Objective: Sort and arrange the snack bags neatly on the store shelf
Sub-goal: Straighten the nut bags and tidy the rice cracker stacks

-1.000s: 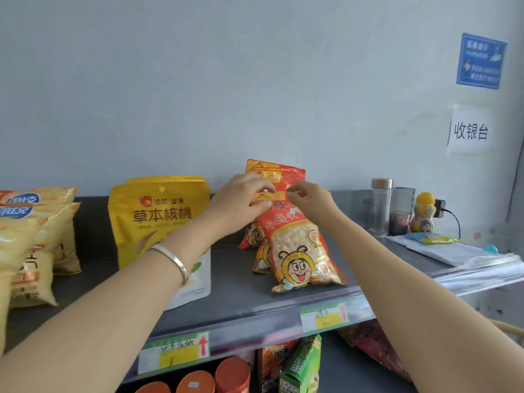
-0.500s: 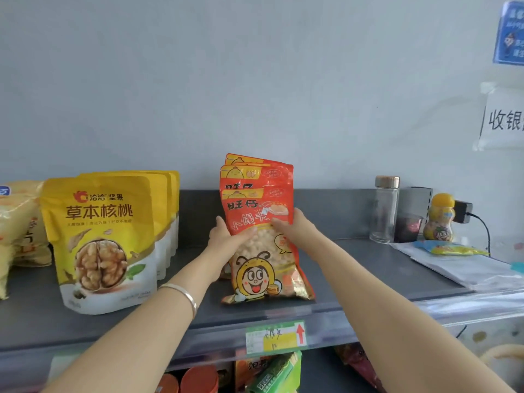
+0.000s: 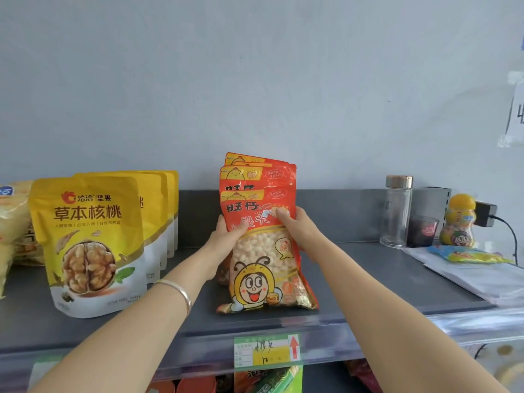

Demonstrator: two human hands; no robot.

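Head view, looking at a grey shelf (image 3: 368, 282) against a pale wall. Centre of frame: stack of red-orange snack bags (image 3: 263, 251), at least three, standing one behind another with tops stepped upward, the front one showing a cartoon bee and pale round puffs. Left hand (image 3: 226, 236) grips the front bag's left edge, right hand (image 3: 295, 231) grips its right edge, thumbs on the face; both closed on that bag, fingers behind hidden. Bag bottom rests on the shelf just above the price tag (image 3: 266, 353) with the red arrow.

Left of centre: row of yellow walnut pouches (image 3: 90, 245) upright and lined front to back, looks finished. Far left edge: pale yellow bags (image 3: 14, 222) piled, partly cut off, can't tell how tidy.

Right side of shelf: clear bottle (image 3: 397, 211), dark cup (image 3: 424, 231), yellow character jar (image 3: 459, 222), papers (image 3: 467, 276), not snack bags.

Judgement: red stack is grouped and nearly squared, slight lean to the right at the base; remaining is straightening it, letting go, then maybe the far-left pile. Lower shelf barely visible.
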